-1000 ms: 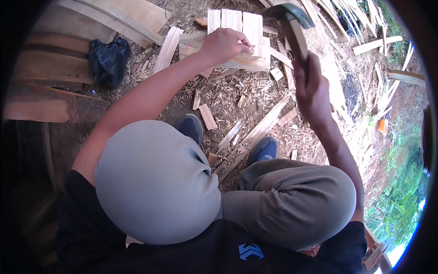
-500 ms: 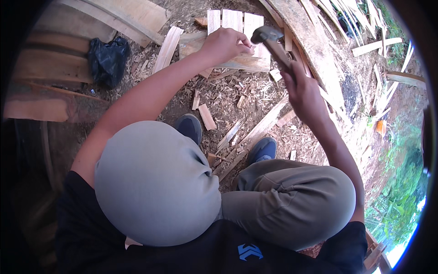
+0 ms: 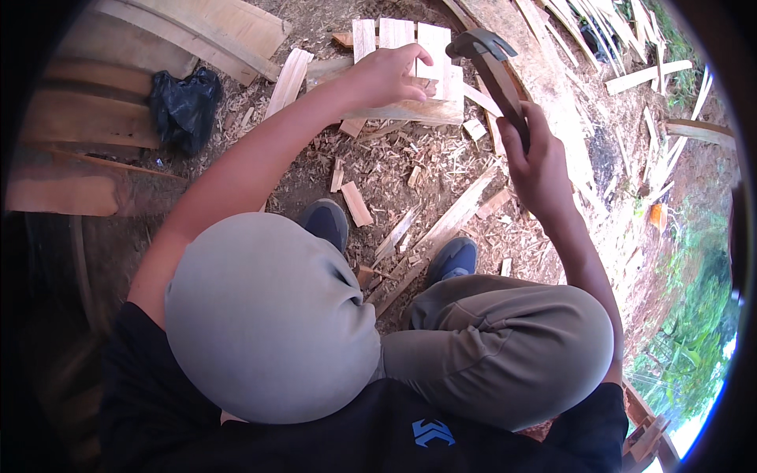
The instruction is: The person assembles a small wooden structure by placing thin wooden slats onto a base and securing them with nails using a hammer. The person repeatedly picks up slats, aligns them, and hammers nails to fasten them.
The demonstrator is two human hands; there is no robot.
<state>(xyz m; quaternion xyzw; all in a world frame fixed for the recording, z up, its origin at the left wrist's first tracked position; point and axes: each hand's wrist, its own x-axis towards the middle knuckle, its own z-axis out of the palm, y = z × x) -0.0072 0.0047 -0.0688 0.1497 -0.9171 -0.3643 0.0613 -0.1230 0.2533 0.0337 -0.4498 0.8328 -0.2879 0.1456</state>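
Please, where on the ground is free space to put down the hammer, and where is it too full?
Fairly bare dirt lies between the black bag and the left forearm. Another patch lies right of the right hand holding the hammer. Crowded: chips and offcuts between the slat panel under the left hand and the shoes.

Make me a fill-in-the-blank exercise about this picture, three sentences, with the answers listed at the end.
1. The right hand holds a ____ by its wooden handle, head raised.
2. The left hand rests on a row of pale wooden ____ laid side by side.
3. The black plastic bag lies on the person's ____ side, beside the long planks.

Missing words: hammer; slats; left
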